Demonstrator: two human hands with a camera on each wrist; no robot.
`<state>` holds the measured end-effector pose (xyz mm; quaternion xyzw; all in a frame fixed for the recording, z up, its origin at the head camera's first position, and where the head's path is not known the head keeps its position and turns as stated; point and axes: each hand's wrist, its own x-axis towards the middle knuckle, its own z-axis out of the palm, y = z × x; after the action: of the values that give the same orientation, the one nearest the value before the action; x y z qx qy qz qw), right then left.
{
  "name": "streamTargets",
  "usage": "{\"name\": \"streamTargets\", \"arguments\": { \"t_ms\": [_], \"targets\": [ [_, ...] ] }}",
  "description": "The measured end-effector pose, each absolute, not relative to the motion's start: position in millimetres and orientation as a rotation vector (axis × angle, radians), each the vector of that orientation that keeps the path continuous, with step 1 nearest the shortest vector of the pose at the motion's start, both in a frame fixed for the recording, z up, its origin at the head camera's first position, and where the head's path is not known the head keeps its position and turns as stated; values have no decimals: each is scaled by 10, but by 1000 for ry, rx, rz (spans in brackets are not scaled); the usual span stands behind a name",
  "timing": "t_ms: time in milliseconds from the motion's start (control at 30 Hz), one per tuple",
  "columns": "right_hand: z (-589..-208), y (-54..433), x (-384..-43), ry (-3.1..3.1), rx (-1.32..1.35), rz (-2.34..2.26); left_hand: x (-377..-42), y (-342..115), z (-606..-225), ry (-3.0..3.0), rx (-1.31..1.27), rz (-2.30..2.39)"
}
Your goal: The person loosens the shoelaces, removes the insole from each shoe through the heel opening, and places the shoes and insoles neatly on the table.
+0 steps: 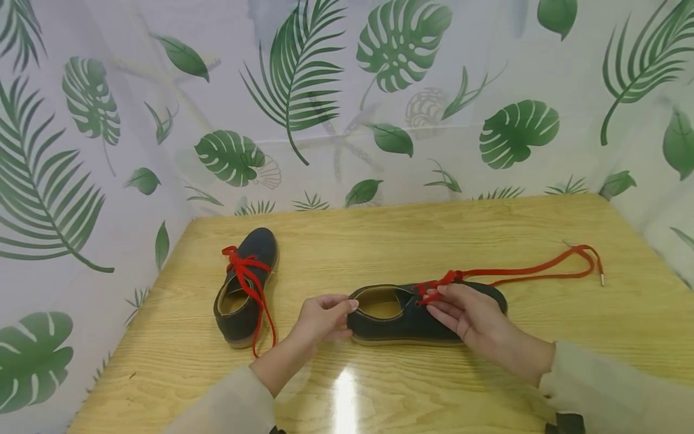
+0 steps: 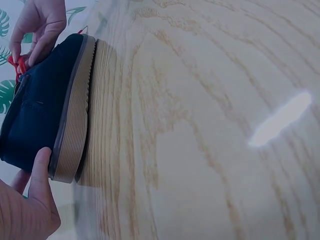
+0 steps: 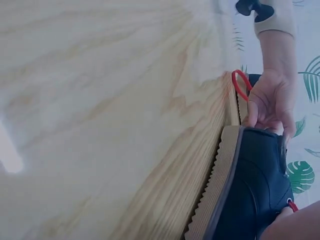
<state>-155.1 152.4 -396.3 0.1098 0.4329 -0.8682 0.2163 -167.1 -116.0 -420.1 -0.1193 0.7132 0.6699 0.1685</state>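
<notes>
A dark navy shoe (image 1: 379,330) with a tan ridged sole lies on its sole in front of me, toe to the right. My left hand (image 1: 320,319) grips its heel, the thumb at the collar's edge. At the eyelets, my right hand (image 1: 479,316) pinches a red shoelace (image 1: 431,297) between thumb and fingers. The lace's long ends (image 1: 534,270) stretch across the table beyond the toe. In the left wrist view, the left hand (image 2: 32,205) touches the heel; in the right wrist view, only a corner of the right hand (image 3: 295,224) shows beside an eyelet.
To the left stands a matching navy shoe (image 1: 260,244) pointing away, its red lace (image 1: 246,263) tied, with ends hanging beside it. Both shoes rest on a wood-grain table (image 1: 347,241). A leaf-patterned cloth (image 1: 325,169) hangs behind the table and along its sides.
</notes>
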Motion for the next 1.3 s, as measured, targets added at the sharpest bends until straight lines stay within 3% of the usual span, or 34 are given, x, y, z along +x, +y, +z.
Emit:
{"name": "streamTargets", "arguments": {
  "t_ms": [567,1300],
  "targets": [
    [-3872,1433,-1588,1086,505,-2409,-1654,-1153,-4236,2029,-335,1919],
    [-3895,1328,-1644,1059,283,-2443,-1656,-1143,-4240,2056,-317,1911]
  ]
}}
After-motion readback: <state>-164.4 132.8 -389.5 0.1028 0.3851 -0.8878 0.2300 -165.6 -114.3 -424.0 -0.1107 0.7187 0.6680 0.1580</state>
